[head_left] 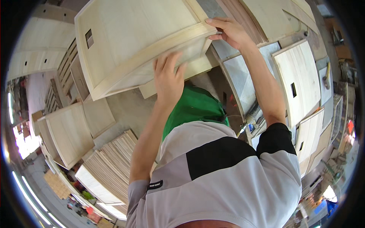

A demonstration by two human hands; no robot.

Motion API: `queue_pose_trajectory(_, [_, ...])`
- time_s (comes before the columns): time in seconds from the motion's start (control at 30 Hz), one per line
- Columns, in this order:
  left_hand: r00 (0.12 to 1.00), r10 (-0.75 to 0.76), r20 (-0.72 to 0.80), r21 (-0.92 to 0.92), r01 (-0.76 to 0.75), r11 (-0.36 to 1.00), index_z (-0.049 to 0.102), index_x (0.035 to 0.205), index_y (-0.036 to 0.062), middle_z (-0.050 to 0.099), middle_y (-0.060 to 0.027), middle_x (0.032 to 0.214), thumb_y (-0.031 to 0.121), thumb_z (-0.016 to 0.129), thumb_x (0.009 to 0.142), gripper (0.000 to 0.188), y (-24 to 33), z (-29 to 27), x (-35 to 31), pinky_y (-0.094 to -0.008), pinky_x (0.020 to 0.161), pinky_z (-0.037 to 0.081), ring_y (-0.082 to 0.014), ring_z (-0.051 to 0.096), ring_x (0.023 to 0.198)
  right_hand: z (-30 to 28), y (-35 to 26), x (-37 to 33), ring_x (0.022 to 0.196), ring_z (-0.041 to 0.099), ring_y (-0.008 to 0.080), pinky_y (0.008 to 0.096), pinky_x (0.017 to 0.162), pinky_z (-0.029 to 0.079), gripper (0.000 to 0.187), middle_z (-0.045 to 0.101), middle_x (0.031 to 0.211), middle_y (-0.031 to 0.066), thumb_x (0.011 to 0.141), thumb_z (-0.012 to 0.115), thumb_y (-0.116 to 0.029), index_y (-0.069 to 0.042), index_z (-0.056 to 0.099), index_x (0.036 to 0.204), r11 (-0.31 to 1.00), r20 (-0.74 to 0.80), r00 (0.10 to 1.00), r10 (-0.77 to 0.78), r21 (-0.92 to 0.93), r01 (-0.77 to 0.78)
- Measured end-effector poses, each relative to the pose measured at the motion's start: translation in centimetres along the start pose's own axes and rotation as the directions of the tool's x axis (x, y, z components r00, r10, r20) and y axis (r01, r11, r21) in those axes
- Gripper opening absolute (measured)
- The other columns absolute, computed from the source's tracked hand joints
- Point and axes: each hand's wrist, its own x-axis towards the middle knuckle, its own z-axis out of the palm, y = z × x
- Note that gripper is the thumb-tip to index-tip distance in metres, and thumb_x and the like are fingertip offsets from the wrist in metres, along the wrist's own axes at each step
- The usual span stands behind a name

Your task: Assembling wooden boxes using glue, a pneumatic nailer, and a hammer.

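Note:
A large pale wooden box (140,28) with a raised rim and a small rectangular slot lies in front of me. At its near right corner, my right hand (232,32) grips the rim between thumb and fingers. My left hand (168,79) is up against the near side of the box, its fingers apart and slightly blurred by motion. Whether those fingertips touch the wood I cannot tell. A pale board (152,89) juts out below the box's near side.
Stacked thin wooden panels (110,167) stand at the lower left, beside a framed panel (70,133). To the right, a slotted wooden panel (298,81) lies near grey metal-like sheets (241,78). A hammer (326,81) lies farther right. Green cloth (197,104) hangs at my front.

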Motion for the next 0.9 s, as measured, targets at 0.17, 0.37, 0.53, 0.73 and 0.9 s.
queue_pose_trajectory(0.17, [0.971,0.234,0.045,0.142,-0.238,0.961,0.061,0.112,0.0065,0.058,-0.0074,0.108,0.011,0.071,0.073,0.04,1.2,3.6,7.2,-0.0385,0.086,0.042,-0.0283,0.049,0.103,-0.4,1.2,0.0,0.083,0.054,0.0088,0.026,0.072,0.055,0.037,0.053,0.083,0.0002,0.087,0.063,-0.029,0.001,0.061,0.107,0.996,-0.041,0.999,-0.012,0.085,0.016])
queue_pose_trajectory(0.37, [0.964,0.23,0.131,0.137,-0.247,0.959,0.064,0.111,0.0098,0.058,-0.0059,0.108,0.015,0.072,0.074,0.039,1.0,4.7,8.7,-0.0372,0.088,0.042,-0.0262,0.049,0.101,-1.6,5.0,-0.2,0.087,0.053,0.0102,0.0382,0.084,0.053,0.033,0.055,0.09,0.0013,0.093,0.055,-0.025,0.002,0.059,0.111,0.895,0.066,0.993,-0.097,0.443,0.058])
queue_pose_trajectory(0.53, [0.961,0.229,0.155,0.09,-0.244,0.966,0.066,0.109,0.0108,0.059,-0.0045,0.106,0.016,0.073,0.073,0.037,1.0,4.9,9.3,-0.0348,0.087,0.043,-0.0243,0.05,0.1,-1.7,6.4,0.1,0.082,0.049,0.0099,0.0414,0.09,0.046,0.031,0.049,0.084,-0.0009,0.093,0.055,-0.021,0.003,0.058,0.112,0.861,0.051,0.988,-0.149,0.497,0.104])
queue_pose_trajectory(0.73, [0.97,0.178,0.167,0.043,-0.188,0.981,0.068,0.106,0.0099,0.06,-0.0021,0.104,0.013,0.075,0.071,0.035,1.2,4.9,9.5,-0.0325,0.085,0.044,-0.0209,0.05,0.099,-1.1,6.2,0.1,0.081,0.047,0.0093,0.0377,0.082,0.046,0.028,0.046,0.08,-0.0022,0.093,0.056,-0.02,0.002,0.06,0.11,0.831,0.012,0.996,-0.085,0.553,0.064])
queue_pose_trajectory(0.9, [0.965,0.193,0.177,0.047,-0.204,0.978,0.068,0.106,0.0091,0.061,-0.0021,0.104,0.014,0.074,0.072,0.035,1.3,4.9,9.6,-0.0321,0.085,0.044,-0.0212,0.05,0.099,-0.9,6.2,0.1,0.084,0.049,0.0094,0.0363,0.08,0.046,0.027,0.051,0.084,-0.0023,0.093,0.056,-0.019,0.001,0.06,0.11,0.819,0.018,0.995,-0.1,0.569,0.072])
